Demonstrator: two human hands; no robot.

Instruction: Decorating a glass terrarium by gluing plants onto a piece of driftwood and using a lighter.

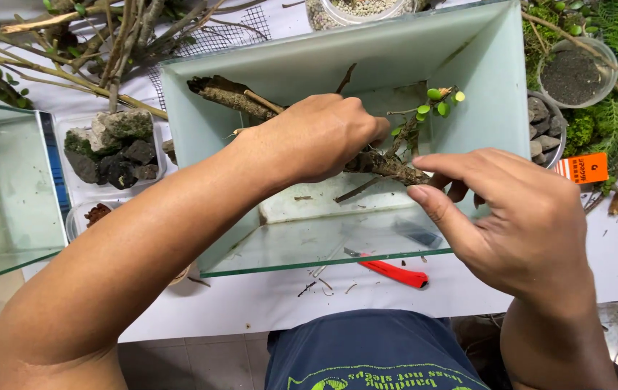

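**Branch braced inside a glass tank**

A white bench (251, 303) carries the glass tank (468, 79) at its middle. The left hand (316, 137) is closed around the gnarled branch (233, 94) inside — steadying it — while the right hand (518, 217), fingers loosely curled, pinches its leafy end (435, 101). Red cutters (395, 273) lie by the near edge.

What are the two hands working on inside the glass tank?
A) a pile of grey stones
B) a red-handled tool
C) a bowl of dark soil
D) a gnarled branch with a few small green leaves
D: the left hand and right hand both meet at the branch inside the glass tank; stones, soil and tool lie outside it.
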